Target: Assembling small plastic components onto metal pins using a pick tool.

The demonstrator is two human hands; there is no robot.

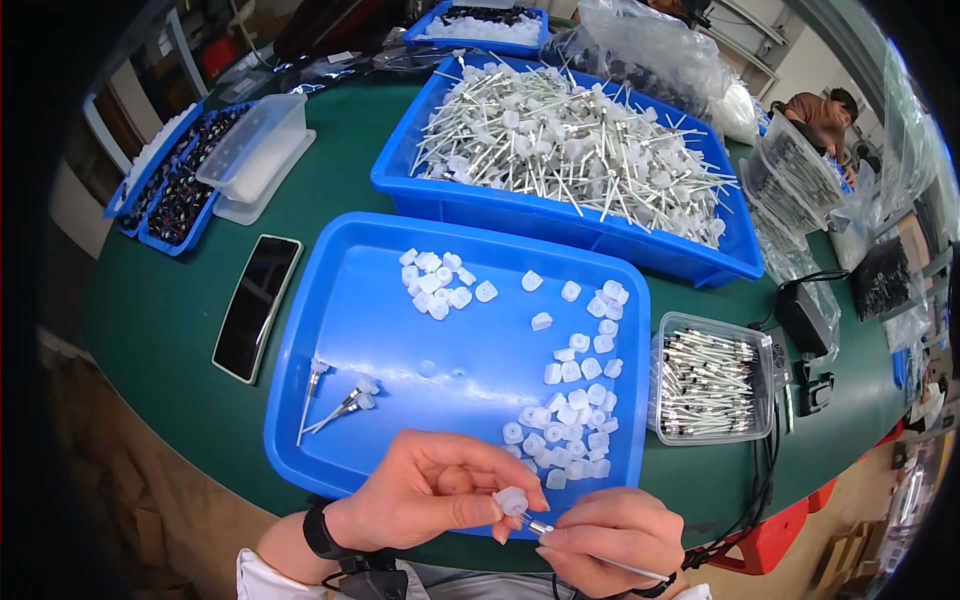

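Observation:
My left hand [425, 495] pinches a translucent white plastic cap [511, 500] between thumb and fingers. In my right hand [620, 540] is a thin pale rod [636, 571] with a silver metal end pointing at the cap. The two parts meet over the near edge of a shallow blue tray [400, 340]; how deep the rod sits in the cap is hard to see. Many loose white caps [570, 440] lie along the tray's right side, with another cluster at its far left. Three rods fitted with white caps [350, 405] rest at the tray's left.
Behind the tray, a deep blue bin [480, 205] is heaped with capped rods. A clear box [705, 435] of rods stands to the right, near black cables. On the left are a phone [257, 308] and a clear container [258, 150]. Another person [825, 115] sits far right.

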